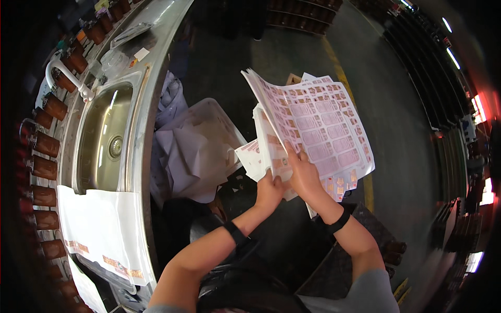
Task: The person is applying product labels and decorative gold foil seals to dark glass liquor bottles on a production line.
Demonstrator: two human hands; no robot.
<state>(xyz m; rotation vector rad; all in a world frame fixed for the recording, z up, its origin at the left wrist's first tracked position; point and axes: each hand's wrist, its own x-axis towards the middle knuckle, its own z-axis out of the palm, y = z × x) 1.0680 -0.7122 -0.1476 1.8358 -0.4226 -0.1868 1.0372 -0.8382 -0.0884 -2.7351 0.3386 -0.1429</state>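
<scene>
In front of me is a loose stack of printed label sheets (pixel 329 125), white with rows of pink and brown labels. Its left side curls upward and its layers fan apart. My left hand (pixel 270 192) is closed on the near left edge of the stack, thumb on top. My right hand (pixel 304 175) lies against the printed face beside the curled edge, index finger extended; its fingers appear closed on the sheets, though their undersides are hidden. Another printed sheet (pixel 252 159) sticks out to the left under the stack.
A metal counter with a sink (pixel 107 141) and white faucet (pixel 68 73) runs along my left. White printed paper (pixel 104 224) covers its near part. Brown jars (pixel 44 167) line the far left. A translucent bin (pixel 216 117) with crumpled paper (pixel 190 151) stands beside the counter.
</scene>
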